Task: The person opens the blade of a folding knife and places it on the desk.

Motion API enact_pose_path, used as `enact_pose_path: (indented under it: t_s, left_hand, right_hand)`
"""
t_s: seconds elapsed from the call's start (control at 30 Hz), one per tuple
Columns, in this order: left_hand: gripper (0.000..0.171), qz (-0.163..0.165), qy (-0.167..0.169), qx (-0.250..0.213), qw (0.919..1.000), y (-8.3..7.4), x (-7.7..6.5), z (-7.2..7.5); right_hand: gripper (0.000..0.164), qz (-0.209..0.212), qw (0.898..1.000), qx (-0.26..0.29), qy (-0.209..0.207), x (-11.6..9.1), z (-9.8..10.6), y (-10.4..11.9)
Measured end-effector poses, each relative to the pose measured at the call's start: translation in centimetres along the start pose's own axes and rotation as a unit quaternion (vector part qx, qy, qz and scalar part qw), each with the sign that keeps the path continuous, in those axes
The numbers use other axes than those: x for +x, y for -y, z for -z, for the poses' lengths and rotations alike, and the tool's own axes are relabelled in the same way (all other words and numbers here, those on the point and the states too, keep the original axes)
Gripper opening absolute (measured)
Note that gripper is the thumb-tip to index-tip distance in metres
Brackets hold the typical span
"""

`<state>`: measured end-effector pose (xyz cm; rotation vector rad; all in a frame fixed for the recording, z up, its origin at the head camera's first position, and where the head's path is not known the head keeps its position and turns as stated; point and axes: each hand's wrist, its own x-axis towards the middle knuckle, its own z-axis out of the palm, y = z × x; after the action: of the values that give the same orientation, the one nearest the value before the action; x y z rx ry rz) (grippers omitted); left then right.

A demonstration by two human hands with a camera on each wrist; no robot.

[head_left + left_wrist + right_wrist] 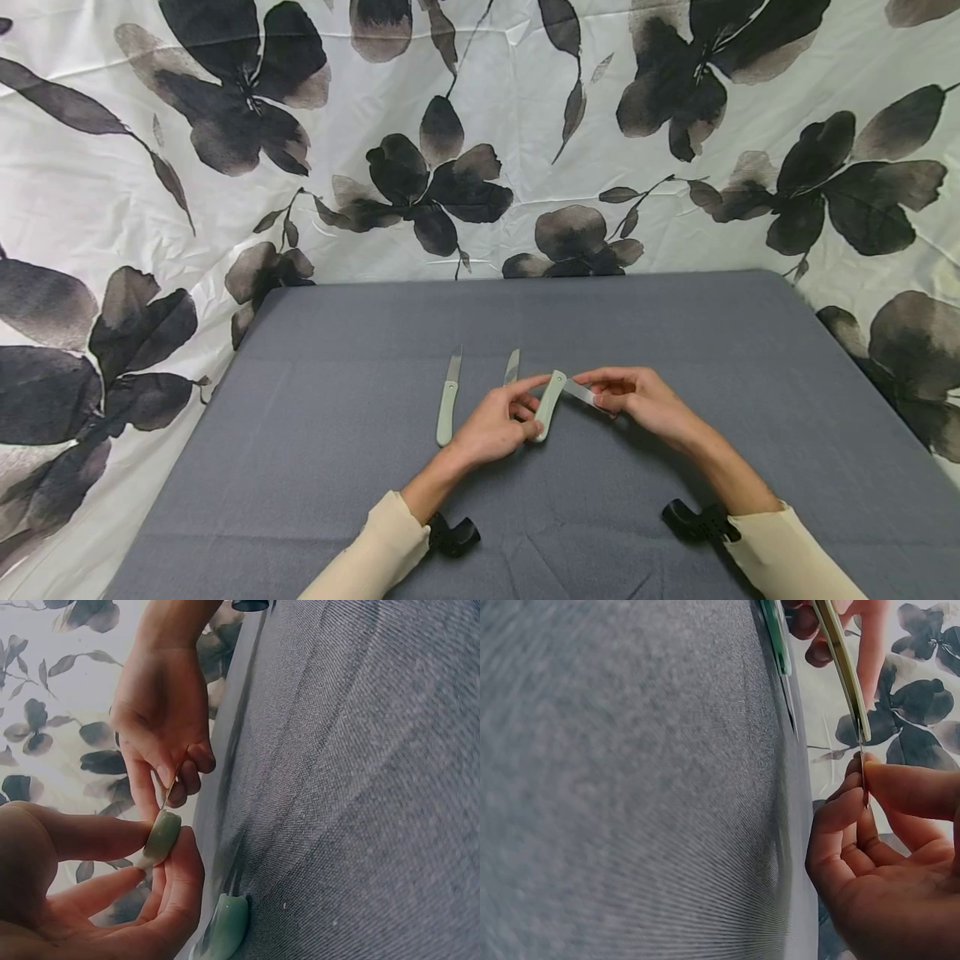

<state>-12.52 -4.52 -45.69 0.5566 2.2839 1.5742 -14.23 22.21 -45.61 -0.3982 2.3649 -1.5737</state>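
Above the table, the left hand (495, 427) grips the pale green handle of a folding knife (551, 406). The right hand (637, 400) pinches that knife's blade (581, 391) between thumb and fingers. Blade and handle stand at an angle to each other, partly unfolded. In the right wrist view the blade (863, 776) runs out of the handle's slot to the pinching fingertips. A second knife (512, 367) lies on the table beyond the left hand, which hides most of its handle. Further left lies a third knife (447, 400), unfolded, its blade pointing away.
A grey cloth covers the table (337, 483). Behind it hangs a white curtain (525, 108) with dark flowers. Black wrist mounts (453, 536) sit under both cream sleeves (390, 542).
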Motion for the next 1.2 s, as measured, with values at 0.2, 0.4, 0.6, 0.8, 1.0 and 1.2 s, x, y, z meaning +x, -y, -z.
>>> enact_pose_path:
  t_s: [0.2,0.4,0.6,0.8,1.0,1.2]
  left_hand:
    - [0.065,0.008,0.007,0.013,0.9999,-0.1,-0.1,0.0]
    - [0.065,0.005,0.028,0.02,0.9994,0.0,-0.1,0.1]
    - [0.064,0.01,0.051,0.031,0.9982,-0.1,-0.1,0.2]
    - [0.066,0.011,0.069,0.034,0.997,-0.2,-0.2,0.4]
    - [0.066,0.004,0.086,0.041,0.9954,-0.1,-0.1,0.6]
    - [0.066,0.006,0.101,0.037,0.9942,-0.4,-0.1,0.9]
  right_hand:
    - [0.035,-0.001,1.0,-0.015,0.002,-0.1,0.3,0.0]
    - [0.033,-0.001,1.0,-0.02,0.002,-0.1,0.5,-0.2]
    - [0.031,-0.004,0.999,-0.034,0.009,-0.3,0.8,-0.3]
    - [0.03,-0.006,0.999,-0.044,0.015,-0.3,1.1,-0.3]
    - [0.03,-0.005,0.998,-0.054,0.017,-0.2,1.2,-0.2]
    - [0.028,0.001,0.998,-0.064,0.016,-0.1,1.3,-0.1]
